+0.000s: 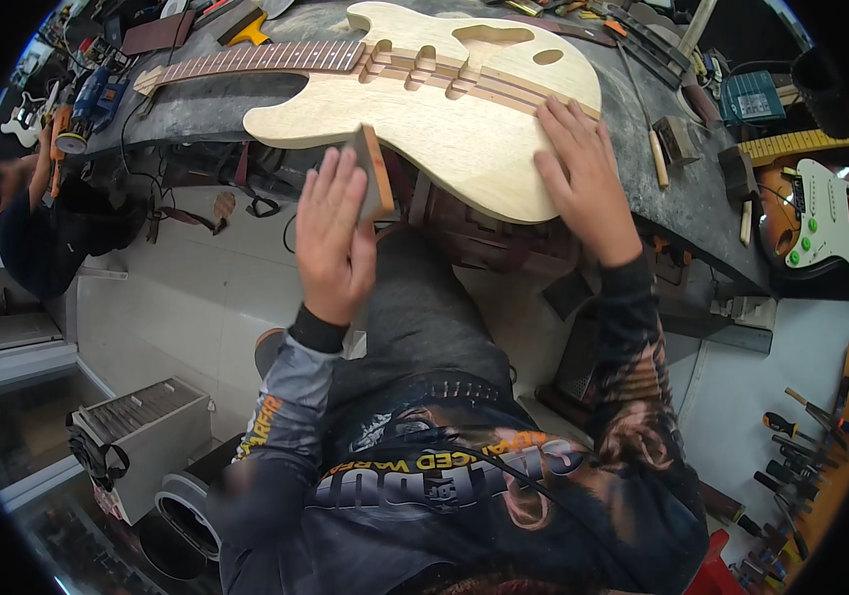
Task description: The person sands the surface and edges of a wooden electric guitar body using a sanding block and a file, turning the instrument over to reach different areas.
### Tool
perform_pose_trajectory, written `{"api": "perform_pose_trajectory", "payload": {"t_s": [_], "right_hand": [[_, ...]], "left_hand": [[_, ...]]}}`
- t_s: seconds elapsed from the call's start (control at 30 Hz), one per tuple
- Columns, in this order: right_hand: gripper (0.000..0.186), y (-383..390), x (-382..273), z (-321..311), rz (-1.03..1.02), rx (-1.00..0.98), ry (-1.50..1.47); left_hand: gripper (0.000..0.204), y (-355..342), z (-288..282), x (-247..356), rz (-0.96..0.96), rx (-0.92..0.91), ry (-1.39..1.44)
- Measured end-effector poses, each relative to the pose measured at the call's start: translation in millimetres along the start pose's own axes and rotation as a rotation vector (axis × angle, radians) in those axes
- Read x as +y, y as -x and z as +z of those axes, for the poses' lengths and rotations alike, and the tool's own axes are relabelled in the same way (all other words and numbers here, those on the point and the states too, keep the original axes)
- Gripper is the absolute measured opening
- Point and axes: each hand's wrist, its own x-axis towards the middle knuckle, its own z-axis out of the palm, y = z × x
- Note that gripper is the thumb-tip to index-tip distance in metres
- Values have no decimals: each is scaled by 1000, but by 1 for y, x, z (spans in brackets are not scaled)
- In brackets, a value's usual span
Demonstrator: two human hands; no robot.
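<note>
An unfinished electric guitar with a pale wood body, brown stripes down its middle and a dark fretboard lies on the workbench, its neck to the left. My right hand rests flat on the lower end of the body, fingers stretched and slightly apart. In my left hand, fingers straight and together, is a sanding block with a dark face and an orange-brown wooden edge. It stands tilted on its side near the front edge of the body; whether it touches the wood I cannot tell.
The grey workbench carries tools along its back. A thin file and a small block lie right of the body. A sunburst guitar stands at far right, hand tools below. Another person works at far left.
</note>
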Motion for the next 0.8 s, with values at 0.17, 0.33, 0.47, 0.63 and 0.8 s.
{"api": "perform_pose_trajectory", "payload": {"t_s": [0.17,0.33,0.47,0.63,0.8], "right_hand": [[62,-38,13,22,44,3,137],[67,-6,-41,28,13,28,204],[81,27,-108,22,-185,-137,60],[47,42,-117,16,-466,-317,-206],[29,10,-81,-21,-259,160,-331]], "left_hand": [[60,-31,6,-21,99,-6,-225],[54,-33,5,-21,32,16,-181],[54,-16,0,-28,-94,72,-47],[43,17,-9,-30,-399,301,207],[42,31,-52,-59,-746,469,336]]}}
